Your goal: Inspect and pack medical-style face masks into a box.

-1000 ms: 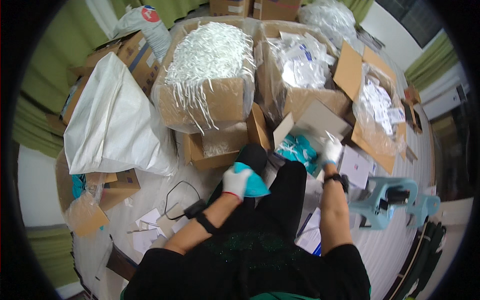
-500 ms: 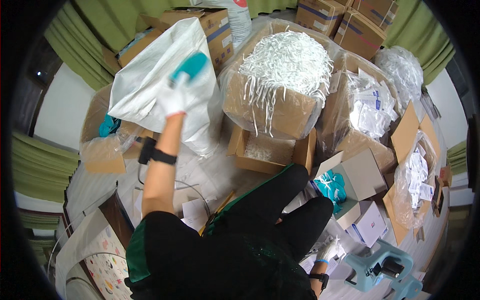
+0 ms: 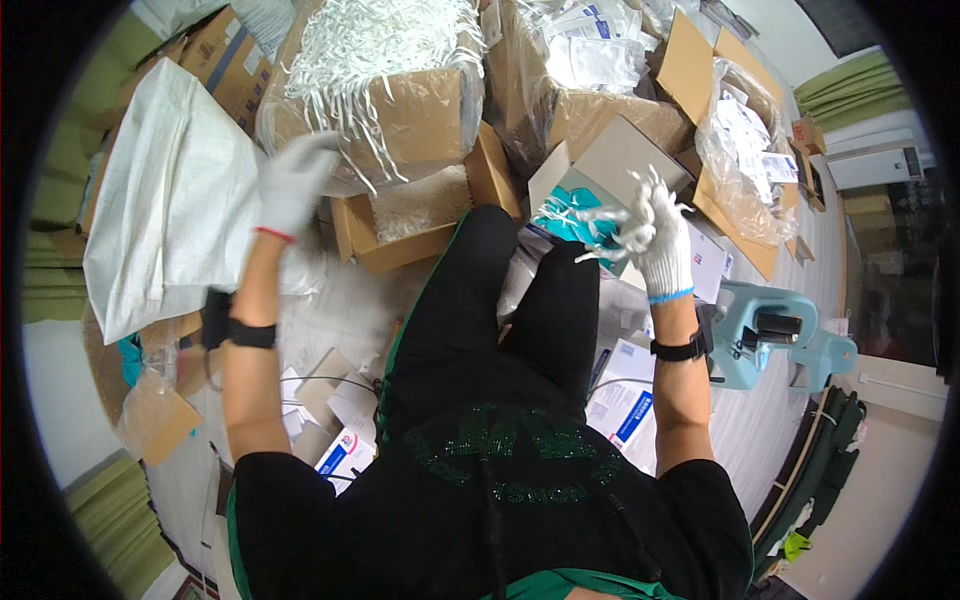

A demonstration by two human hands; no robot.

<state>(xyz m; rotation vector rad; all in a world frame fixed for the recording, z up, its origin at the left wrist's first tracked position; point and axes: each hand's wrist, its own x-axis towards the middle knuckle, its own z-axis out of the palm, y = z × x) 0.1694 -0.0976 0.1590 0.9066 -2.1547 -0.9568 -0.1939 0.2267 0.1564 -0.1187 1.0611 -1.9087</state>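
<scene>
My left hand point(image 3: 298, 185), in a white knit glove with a red cuff, is beside the large white woven sack point(image 3: 165, 190) and near the heap of thin white strips. Motion blurs its fingers, and no teal thing shows in it. My right hand point(image 3: 665, 250), gloved in white with a blue cuff, is closed around a loose bunch of white strips point(image 3: 610, 215) whose ends stick out. It is over the edge of an open box of teal pieces point(image 3: 570, 222). White strips point(image 3: 385, 40) overflow a plastic-lined carton point(image 3: 420, 110).
Below the strip carton stands a brown box of pale shreds point(image 3: 425, 200). Cartons of white packets point(image 3: 600, 60) and papers point(image 3: 745, 135) line the right back. A blue stool point(image 3: 740, 370) bears a dark object; printed boxes point(image 3: 625, 400) lie beside my legs.
The teal thing in my left hand is gone from it, and that hand is now nearer the strip carton. My right hand has risen to the teal box with its strips. The view has swung right.
</scene>
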